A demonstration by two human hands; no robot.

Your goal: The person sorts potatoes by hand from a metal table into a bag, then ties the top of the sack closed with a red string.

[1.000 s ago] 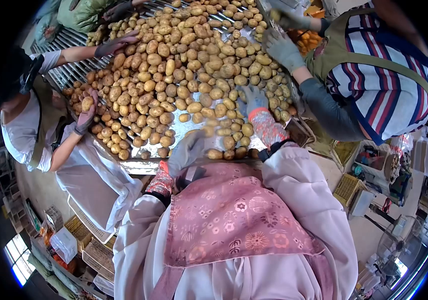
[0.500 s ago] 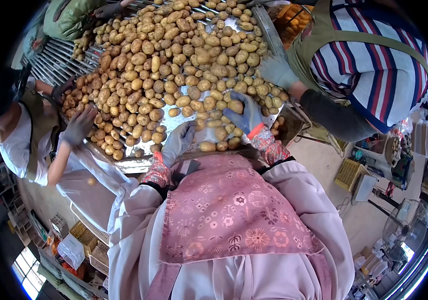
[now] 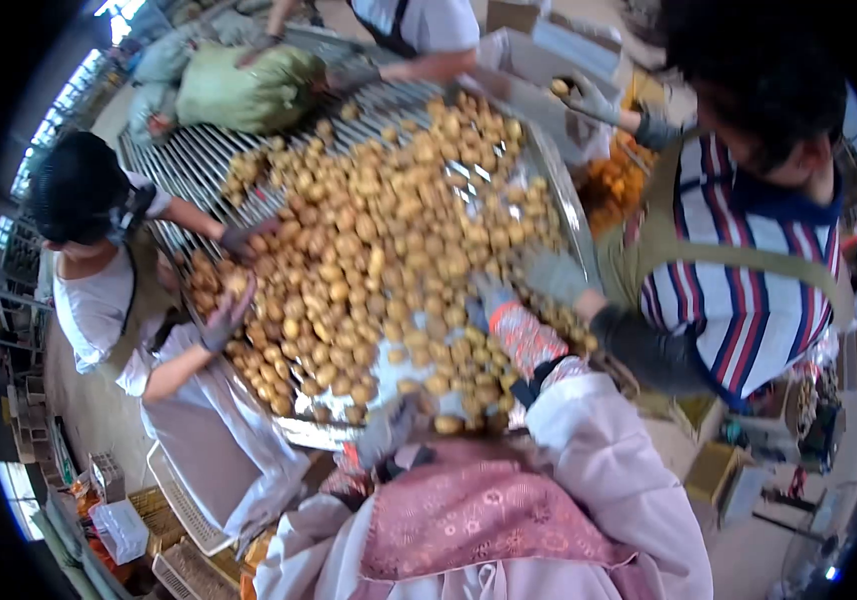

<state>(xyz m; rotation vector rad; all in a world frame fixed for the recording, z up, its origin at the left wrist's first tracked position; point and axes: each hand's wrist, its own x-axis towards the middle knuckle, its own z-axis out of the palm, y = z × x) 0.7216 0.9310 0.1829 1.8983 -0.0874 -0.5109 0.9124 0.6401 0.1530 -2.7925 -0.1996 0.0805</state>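
The fingers of the right hand (image 3: 492,300) were set among the potatoes (image 3: 349,250) at the right; they were blurred, and whether any potato was gripped could not be told. The left hand (image 3: 392,428) was held low at the near edge, its fingers also blurred, so whether they were open or closed could not be told either.

Close to the left hand, a potato (image 3: 449,424) was seen at the near edge of the tabletop (image 3: 389,375). It was judged that it could be knocked over that edge and dropped if it were nudged by the wrist or by the apron (image 3: 489,515). Around it the potatoes were spread thinly, with bare metal showing between them, so a loose one could be sent rolling by a slight touch.

Just beyond the right hand, a co-worker's glove (image 3: 554,275) was placed over the same part of the pile. Fingers could be bumped or pinched there, it was judged, were the same potato reached for by both.

Farther out, the pile was heaped toward the middle. If potatoes were pulled from its near foot, a small slide could be started. At the left, another co-worker's hand (image 3: 224,322) was held beside the pile's edge, where potatoes could be spilled by a careless sweep. At the far left, a green sack (image 3: 249,88) was rested on the bars (image 3: 179,165); if it were tipped, the near potatoes could be crowded.
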